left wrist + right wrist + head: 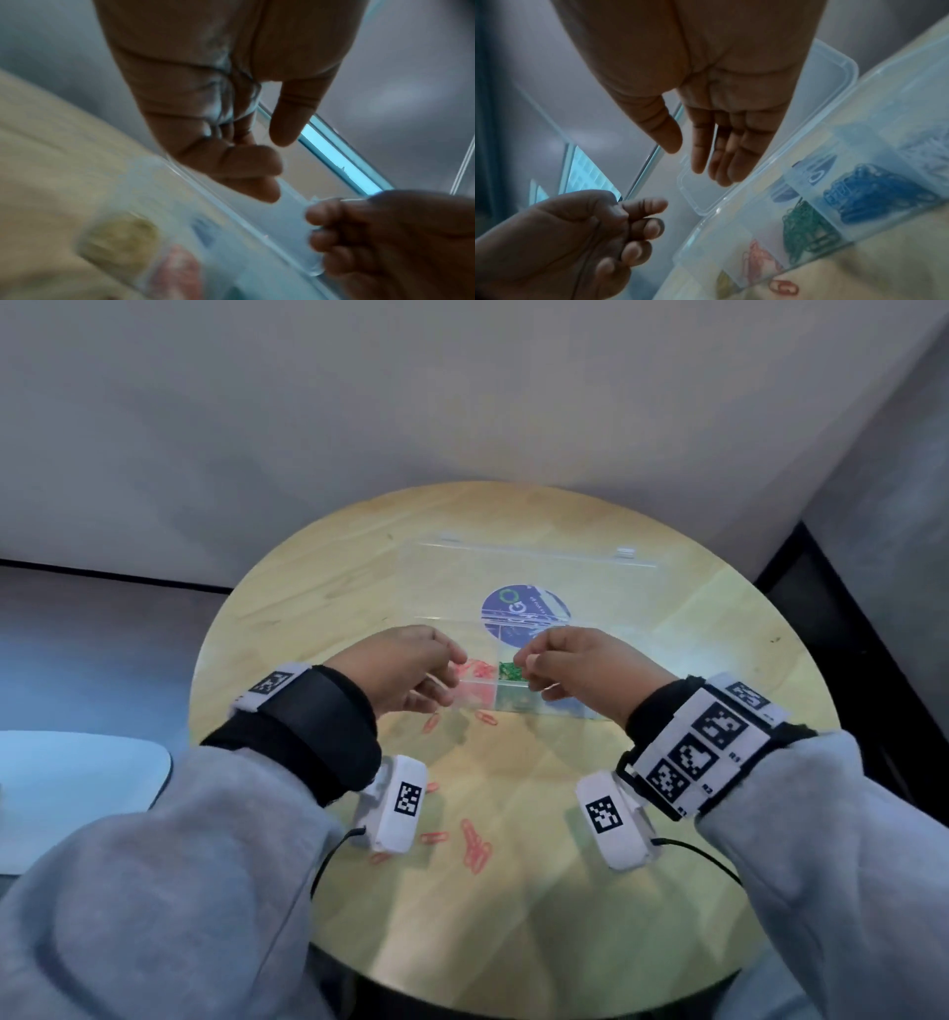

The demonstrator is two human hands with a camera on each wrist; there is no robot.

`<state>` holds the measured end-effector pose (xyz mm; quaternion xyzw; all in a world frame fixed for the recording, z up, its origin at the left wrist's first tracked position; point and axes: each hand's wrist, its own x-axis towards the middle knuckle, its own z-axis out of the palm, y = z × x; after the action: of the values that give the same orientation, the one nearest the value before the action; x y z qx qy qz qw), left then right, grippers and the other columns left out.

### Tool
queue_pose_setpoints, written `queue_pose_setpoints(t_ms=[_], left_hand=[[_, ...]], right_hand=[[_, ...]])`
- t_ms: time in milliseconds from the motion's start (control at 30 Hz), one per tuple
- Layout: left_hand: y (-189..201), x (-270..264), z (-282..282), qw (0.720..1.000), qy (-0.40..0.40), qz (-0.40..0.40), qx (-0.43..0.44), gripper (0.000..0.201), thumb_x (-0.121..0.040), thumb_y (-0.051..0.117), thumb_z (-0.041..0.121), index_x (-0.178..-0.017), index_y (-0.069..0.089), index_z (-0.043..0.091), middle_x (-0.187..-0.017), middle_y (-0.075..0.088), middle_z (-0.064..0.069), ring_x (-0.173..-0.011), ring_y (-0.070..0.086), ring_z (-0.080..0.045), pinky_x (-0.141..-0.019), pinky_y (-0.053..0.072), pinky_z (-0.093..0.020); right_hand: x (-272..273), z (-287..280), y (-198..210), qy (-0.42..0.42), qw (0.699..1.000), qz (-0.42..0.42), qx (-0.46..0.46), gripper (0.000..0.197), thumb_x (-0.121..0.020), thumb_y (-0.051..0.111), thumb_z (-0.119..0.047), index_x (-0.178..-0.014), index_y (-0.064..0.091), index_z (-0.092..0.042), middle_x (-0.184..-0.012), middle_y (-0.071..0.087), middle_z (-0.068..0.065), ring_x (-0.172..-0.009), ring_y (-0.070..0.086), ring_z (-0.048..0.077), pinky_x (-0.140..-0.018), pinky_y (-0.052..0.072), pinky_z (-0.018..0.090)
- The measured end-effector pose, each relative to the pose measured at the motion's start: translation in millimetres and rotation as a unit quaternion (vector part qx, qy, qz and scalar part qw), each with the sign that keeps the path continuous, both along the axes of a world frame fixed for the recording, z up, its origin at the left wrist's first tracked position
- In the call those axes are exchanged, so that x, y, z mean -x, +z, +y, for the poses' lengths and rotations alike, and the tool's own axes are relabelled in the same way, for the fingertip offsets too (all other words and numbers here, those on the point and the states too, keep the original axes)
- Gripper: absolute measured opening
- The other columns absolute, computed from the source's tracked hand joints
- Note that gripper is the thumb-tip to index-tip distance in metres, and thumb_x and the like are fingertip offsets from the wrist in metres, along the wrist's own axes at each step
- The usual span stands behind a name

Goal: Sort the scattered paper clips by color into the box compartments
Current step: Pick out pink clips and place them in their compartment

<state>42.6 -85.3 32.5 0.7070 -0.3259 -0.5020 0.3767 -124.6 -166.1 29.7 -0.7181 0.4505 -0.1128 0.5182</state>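
A clear compartment box (pixel 565 711) stands on the round wooden table (pixel 719 660) with its lid (pixel 513 567) laid open behind it. Red clips (pixel 475 670) and green clips (pixel 510 671) fill neighbouring front compartments. In the right wrist view the green clips (pixel 800 227) lie beside blue clips (pixel 870 192). My left hand (pixel 452 675) hovers over the red compartment, fingers loosely curled, with nothing seen in it. My right hand (pixel 529 665) hovers over the green compartment. Its fingers (pixel 698 162) are relaxed and the thumb stands apart, holding nothing.
Several loose red clips (pixel 475 847) lie on the table in front of the box, two more (pixel 485 716) close to its front wall. A pale object (pixel 77 778) sits off the table's left edge. A grey wall rises right behind the table.
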Motion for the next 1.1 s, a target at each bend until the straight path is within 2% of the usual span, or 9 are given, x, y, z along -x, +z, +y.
queue_pose_setpoints(t_ms=[100, 200, 333, 433, 533, 600, 767, 833, 1100], left_hand=[[-10, -10, 18, 0.995, -0.01, -0.092, -0.048, 0.018, -0.092, 0.042, 0.007, -0.082, 0.054, 0.015, -0.076, 0.054, -0.004, -0.063, 0.053, -0.016, -0.057, 0.044, -0.023], [-20, -11, 27, 0.976, -0.071, -0.18, -0.103, 0.012, -0.089, 0.047, 0.01, -0.085, 0.057, 0.014, -0.077, 0.057, -0.007, -0.073, 0.056, -0.022, -0.067, 0.048, -0.026], [-29, -11, 20, 0.921, -0.141, -0.331, -0.149, 0.014, -0.087, 0.056, 0.014, -0.097, 0.064, 0.017, -0.085, 0.057, -0.003, -0.081, 0.053, -0.022, -0.075, 0.046, -0.028], [-35, -7, 10, 0.861, -0.222, -0.43, -0.158, 0.029, -0.09, 0.051, 0.015, -0.115, 0.063, 0.012, -0.103, 0.058, -0.005, -0.088, 0.05, -0.022, -0.074, 0.039, -0.026], [-48, -1, 3, 0.811, -0.308, -0.478, -0.136, 0.012, -0.084, 0.048, 0.007, -0.081, 0.058, 0.013, -0.105, 0.06, -0.009, -0.085, 0.055, -0.026, -0.059, 0.036, -0.024], [-53, -1, 0, 0.796, -0.328, -0.491, -0.131, 0.01, -0.082, 0.049, 0.005, -0.077, 0.052, 0.013, -0.101, 0.055, -0.009, -0.084, 0.054, -0.027, -0.06, 0.034, -0.026], [-57, -3, 0, 0.809, -0.348, -0.462, -0.108, 0.025, -0.081, 0.054, 0.008, -0.091, 0.06, 0.031, -0.097, 0.058, -0.003, -0.084, 0.052, -0.021, -0.074, 0.041, -0.026], [-57, -3, 5, 0.823, -0.343, -0.439, -0.108, 0.028, -0.083, 0.058, 0.009, -0.103, 0.069, 0.025, -0.104, 0.065, 0.003, -0.094, 0.06, -0.018, -0.078, 0.044, -0.024], [-54, 4, 36, 0.85, -0.341, -0.385, -0.115, 0.02, -0.079, 0.07, 0.015, -0.098, 0.07, 0.02, -0.082, 0.059, 0.009, -0.069, 0.056, -0.01, -0.064, 0.043, -0.021]], right_hand=[[-5, 17, -4, 0.111, 0.984, 0.122, 0.069, 0.013, -0.09, 0.052, -0.02, -0.089, 0.064, -0.025, -0.083, 0.061, -0.008, -0.08, 0.058, 0.011, -0.083, 0.049, 0.028], [-13, 31, -17, 0.221, 0.924, 0.267, 0.16, 0.033, -0.092, 0.052, -0.03, -0.124, 0.056, -0.026, -0.119, 0.059, -0.006, -0.109, 0.055, 0.014, -0.094, 0.041, 0.026], [-26, 36, -43, 0.287, 0.866, 0.336, 0.233, 0.057, -0.089, 0.052, -0.033, -0.142, 0.037, -0.018, -0.152, 0.027, 0.0, -0.135, 0.037, 0.023, -0.107, 0.036, 0.039], [-31, 34, -56, 0.296, 0.857, 0.358, 0.222, 0.052, -0.086, 0.053, -0.035, -0.131, 0.042, -0.011, -0.151, 0.028, 0.007, -0.131, 0.038, 0.028, -0.105, 0.038, 0.041], [-30, 31, -59, 0.293, 0.859, 0.361, 0.215, 0.044, -0.086, 0.053, -0.034, -0.121, 0.047, -0.009, -0.138, 0.038, 0.01, -0.122, 0.045, 0.029, -0.099, 0.042, 0.039], [-27, 29, -59, 0.296, 0.858, 0.356, 0.221, 0.042, -0.086, 0.055, -0.033, -0.12, 0.05, -0.009, -0.13, 0.043, 0.009, -0.118, 0.048, 0.028, -0.094, 0.043, 0.037], [-18, 33, -57, 0.33, 0.855, 0.33, 0.226, 0.043, -0.085, 0.058, -0.024, -0.126, 0.054, -0.017, -0.126, 0.047, 0.002, -0.113, 0.053, 0.023, -0.095, 0.046, 0.035], [-15, 38, -56, 0.337, 0.86, 0.311, 0.223, 0.037, -0.086, 0.058, -0.022, -0.123, 0.057, -0.019, -0.124, 0.05, -0.001, -0.111, 0.054, 0.02, -0.09, 0.044, 0.028], [-5, 70, -55, 0.378, 0.86, 0.275, 0.203, 0.038, -0.08, 0.065, -0.024, -0.117, 0.059, -0.02, -0.118, 0.053, -0.002, -0.105, 0.056, 0.018, -0.09, 0.047, 0.031]])
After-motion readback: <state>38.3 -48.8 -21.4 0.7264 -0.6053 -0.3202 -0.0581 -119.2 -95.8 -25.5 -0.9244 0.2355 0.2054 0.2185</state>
